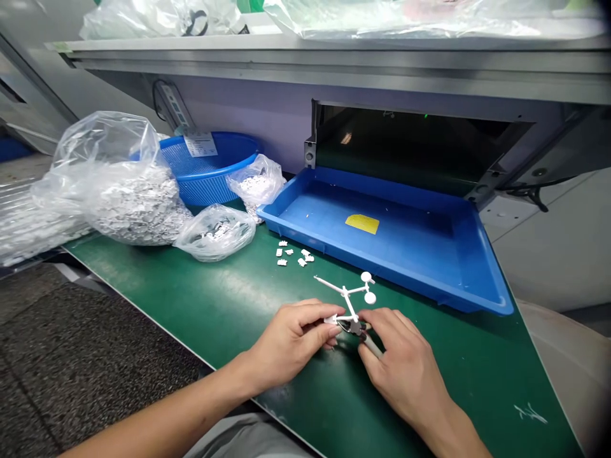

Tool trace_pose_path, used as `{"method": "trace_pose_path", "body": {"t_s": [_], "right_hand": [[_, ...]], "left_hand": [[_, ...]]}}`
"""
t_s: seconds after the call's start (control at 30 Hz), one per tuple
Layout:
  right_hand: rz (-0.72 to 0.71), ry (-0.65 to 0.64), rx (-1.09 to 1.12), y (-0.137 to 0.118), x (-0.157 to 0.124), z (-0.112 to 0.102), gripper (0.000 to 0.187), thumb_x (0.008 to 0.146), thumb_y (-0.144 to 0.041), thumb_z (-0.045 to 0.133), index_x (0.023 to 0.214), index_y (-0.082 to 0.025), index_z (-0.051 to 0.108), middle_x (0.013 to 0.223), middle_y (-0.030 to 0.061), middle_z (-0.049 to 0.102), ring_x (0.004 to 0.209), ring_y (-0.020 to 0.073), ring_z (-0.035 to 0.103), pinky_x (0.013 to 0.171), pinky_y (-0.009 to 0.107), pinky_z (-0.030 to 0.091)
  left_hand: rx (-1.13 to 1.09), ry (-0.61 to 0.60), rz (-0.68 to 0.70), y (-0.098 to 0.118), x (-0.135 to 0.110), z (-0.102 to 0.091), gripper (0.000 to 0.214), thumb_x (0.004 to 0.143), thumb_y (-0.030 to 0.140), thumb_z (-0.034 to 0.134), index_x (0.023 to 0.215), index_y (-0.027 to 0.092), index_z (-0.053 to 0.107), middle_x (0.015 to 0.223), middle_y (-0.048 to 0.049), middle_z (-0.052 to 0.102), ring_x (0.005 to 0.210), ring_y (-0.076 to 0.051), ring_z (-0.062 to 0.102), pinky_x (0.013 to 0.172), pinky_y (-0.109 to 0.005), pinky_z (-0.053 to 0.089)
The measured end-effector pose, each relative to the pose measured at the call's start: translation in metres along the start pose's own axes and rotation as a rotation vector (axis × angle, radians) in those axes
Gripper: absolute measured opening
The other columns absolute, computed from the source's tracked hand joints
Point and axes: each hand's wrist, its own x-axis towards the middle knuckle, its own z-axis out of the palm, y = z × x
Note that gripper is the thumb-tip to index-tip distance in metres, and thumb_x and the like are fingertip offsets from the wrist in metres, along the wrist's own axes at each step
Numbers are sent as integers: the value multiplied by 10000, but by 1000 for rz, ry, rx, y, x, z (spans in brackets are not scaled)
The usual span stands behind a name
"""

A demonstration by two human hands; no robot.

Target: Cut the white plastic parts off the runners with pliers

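My left hand (291, 340) grips the lower end of a white plastic sprue (347, 299), which has thin branches and round tabs. My right hand (403, 362) is shut on a small pair of side cutters (370, 344) with grey handles. Their metal jaws (352, 327) sit against the sprue's base, between my hands, and my fingers partly hide them. Several small white plastic pieces (291, 254) lie on the green bench mat (191, 299), just beyond my hands. A blue plastic tray (310, 219) with a yellow patch stands to their far right.
A bulging clear bag of white parts (128, 203) and smaller clear bags (214, 233) sit at the bench's back left, beside a blue mesh basket (210, 172). A dark opening (410, 149) lies behind the tray, beneath a metal shelf (334, 57). The mat's front edge runs along my left forearm.
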Motion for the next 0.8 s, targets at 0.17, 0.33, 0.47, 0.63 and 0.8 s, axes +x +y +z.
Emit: {"method": "trace_pose_path", "body": {"t_s": [0.17,0.33,0.47,0.63,0.8], "right_hand": [[-7,-18,-18,1,0,0,269,822,-132,544,1072,-220,588,979,27,624,886,212,542,803,356,394],[-44,-12,-46,3,-1,-1,247,842,-152,541,1077,-213,588,974,40,620,874,215,533,798,352,388],[-2,-107,-112,3,-1,0,159,860,-162,525,991,-218,595,870,26,607,810,207,528,743,325,379],[102,-300,-182,6,3,2,74,863,-185,546,807,-221,578,773,-2,607,702,171,552,611,286,330],[113,-256,-255,21,8,1,62,864,-247,574,816,-231,610,756,-3,608,703,174,557,601,283,316]], "left_hand": [[-3,-19,13,2,-2,2,237,928,251,567,1112,175,696,950,-52,620,701,-111,625,680,-203,539],[52,-28,28,7,-3,2,238,932,238,554,1110,165,693,940,-58,646,685,-107,622,675,-190,529],[147,-73,43,6,3,0,252,950,255,521,1126,182,686,943,-49,645,673,-105,622,671,-191,519],[272,-159,7,-10,16,-4,279,968,301,473,1095,179,690,881,-42,647,666,-117,610,664,-208,494],[431,-284,-69,-18,18,-26,308,943,331,496,1150,180,666,797,-26,653,639,-133,577,595,-201,442]]}}
